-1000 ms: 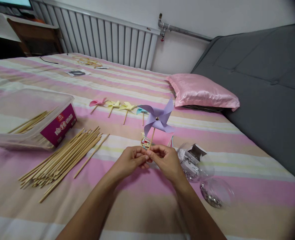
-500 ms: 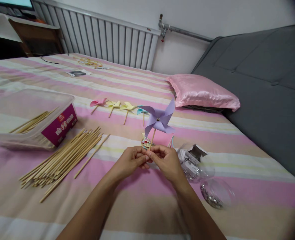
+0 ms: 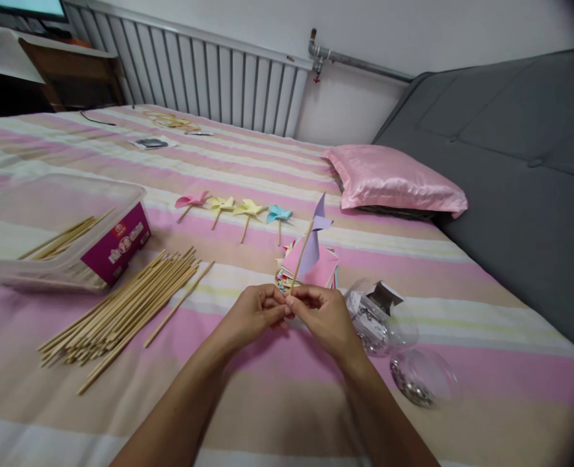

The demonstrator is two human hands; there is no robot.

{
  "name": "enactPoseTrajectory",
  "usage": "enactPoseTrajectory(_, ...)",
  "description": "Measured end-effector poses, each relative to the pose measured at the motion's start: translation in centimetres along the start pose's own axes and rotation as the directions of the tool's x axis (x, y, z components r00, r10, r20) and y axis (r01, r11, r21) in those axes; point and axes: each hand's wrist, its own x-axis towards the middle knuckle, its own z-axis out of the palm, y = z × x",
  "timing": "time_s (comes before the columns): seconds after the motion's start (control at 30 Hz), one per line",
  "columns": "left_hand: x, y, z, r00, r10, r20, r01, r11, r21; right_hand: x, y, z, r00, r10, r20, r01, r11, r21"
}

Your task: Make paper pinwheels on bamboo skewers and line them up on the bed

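Observation:
A purple paper pinwheel [image 3: 310, 250] on a thin wooden stick stands upright in front of me, turned nearly edge-on. My left hand [image 3: 262, 306] and my right hand [image 3: 322, 314] both pinch the lower end of its stick between thumbs and fingers. Behind the pinwheel lies a stack of coloured paper [image 3: 326, 267], pink on top, partly hidden by it and my hands. Farther back rest a blue pinwheel [image 3: 279, 215], two yellow ones and a pink pinwheel [image 3: 192, 199] in a row.
Loose wooden sticks [image 3: 126, 311] lie in a pile at left, beside a clear plastic box [image 3: 67, 275] holding more. Right of my hands are a small open carton [image 3: 382, 298] and a clear round container [image 3: 416, 383] of metal bits. A pink pillow [image 3: 398, 178] lies farther back.
The purple pinwheel has turned about its stick, from facing me to nearly edge-on. The blue pinwheel behind it now shows fully. Both hands stay in the same place.

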Motion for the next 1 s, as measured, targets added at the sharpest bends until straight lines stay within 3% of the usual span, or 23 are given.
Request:
enactPoseTrajectory(0.27,0.27,-0.65,-0.3,0.998,0.055,0.0,-0.055,0.998,-0.003,-0.03,-0.36,0.05,0.999,-0.033,0.023,0.034,0.999,-0.022)
enactPoseTrajectory(1.0,0.28,-0.4,-0.17,0.999,0.026,-0.044,-0.025,0.999,0.027,-0.15,0.03,0.09,1.0,0.006,-0.019,-0.005,1.0,0.019)
